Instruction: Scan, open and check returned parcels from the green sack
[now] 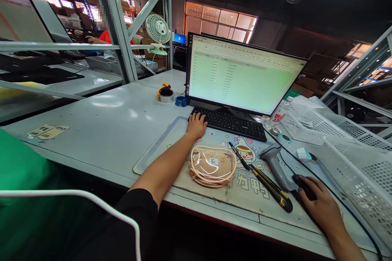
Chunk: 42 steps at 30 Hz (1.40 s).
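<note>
My left hand [197, 125] lies on the left end of a black keyboard [231, 123], its fingers spread over the keys. Wrapped over a black computer mouse [306, 187] is my right hand [321, 204], at the right of the printed desk mat [180, 171]. Between my arms sits a coil of pale pink cord or tubing [212, 167] in clear plastic with a small white label. Right of it are a black pen [239, 156], a yellow and black utility knife [272, 189] and a grey barcode scanner [278, 167], which lies just beyond the mouse.
A monitor [241, 75] showing a spreadsheet stands behind the keyboard. Tape rolls [167, 95] sit left of it. White perforated baskets [361, 171] line the right side. Metal posts [114, 24] and a clip fan [157, 30] rise at the left, where a person in red [105, 36] works.
</note>
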Available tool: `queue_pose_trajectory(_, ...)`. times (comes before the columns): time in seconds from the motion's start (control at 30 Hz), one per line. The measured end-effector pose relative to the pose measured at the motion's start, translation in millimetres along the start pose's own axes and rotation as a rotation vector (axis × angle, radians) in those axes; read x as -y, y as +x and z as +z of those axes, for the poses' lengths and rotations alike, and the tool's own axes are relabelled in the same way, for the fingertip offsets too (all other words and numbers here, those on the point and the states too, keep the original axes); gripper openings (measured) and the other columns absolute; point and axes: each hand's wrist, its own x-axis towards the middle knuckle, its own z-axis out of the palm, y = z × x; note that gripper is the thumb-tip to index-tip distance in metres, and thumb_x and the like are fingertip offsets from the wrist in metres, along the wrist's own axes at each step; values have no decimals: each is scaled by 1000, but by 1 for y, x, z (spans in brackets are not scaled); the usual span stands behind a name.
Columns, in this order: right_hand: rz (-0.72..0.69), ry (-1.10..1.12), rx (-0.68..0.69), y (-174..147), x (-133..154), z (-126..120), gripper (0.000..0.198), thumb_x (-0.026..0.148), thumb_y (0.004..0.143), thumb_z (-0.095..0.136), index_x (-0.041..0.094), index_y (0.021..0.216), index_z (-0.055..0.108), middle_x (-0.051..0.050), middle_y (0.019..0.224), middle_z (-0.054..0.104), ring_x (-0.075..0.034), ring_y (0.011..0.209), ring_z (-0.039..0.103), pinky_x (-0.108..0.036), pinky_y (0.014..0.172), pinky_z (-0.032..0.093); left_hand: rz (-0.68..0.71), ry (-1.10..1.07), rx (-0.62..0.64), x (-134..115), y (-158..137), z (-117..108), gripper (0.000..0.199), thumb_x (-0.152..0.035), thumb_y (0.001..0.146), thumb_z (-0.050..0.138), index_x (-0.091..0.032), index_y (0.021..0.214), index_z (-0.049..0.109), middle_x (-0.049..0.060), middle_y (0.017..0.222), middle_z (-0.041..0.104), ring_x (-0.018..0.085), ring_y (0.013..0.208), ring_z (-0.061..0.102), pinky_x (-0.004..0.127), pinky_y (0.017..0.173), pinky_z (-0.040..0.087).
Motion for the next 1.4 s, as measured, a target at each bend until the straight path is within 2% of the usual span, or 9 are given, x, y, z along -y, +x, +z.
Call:
queue_pose_trajectory(0.37, 148, 63, 54, 8, 4, 4, 55, 55, 105, 50, 19, 139, 73, -15, 144, 66, -30, 128, 68, -44, 115, 55, 40, 77, -48, 5, 7, 7, 60, -38, 108, 40, -11, 160, 57, 20, 170, 45, 42, 160, 36, 58, 135, 21)
queue_pose_trajectory(0.8, 179, 146, 48, 7, 6, 7, 51, 52, 103, 51, 21, 137, 73, -14, 144, 66, -32, 129, 67, -51, 113, 55, 15, 126, 8, 2, 8, 2, 60, -38, 111, 40, -12, 163, 54, 20, 172, 42, 41, 162, 33, 56, 136, 20)
queue_pose_trajectory(1.4, 147, 156, 38, 7, 7, 9, 50, 50, 102, 52, 21, 136, 75, -13, 140, 68, -32, 127, 68, -51, 111, 58, 16, 128, -17, 3, 9, 4, 57, -34, 110, 45, -11, 161, 57, 20, 170, 45, 40, 160, 36, 55, 135, 25)
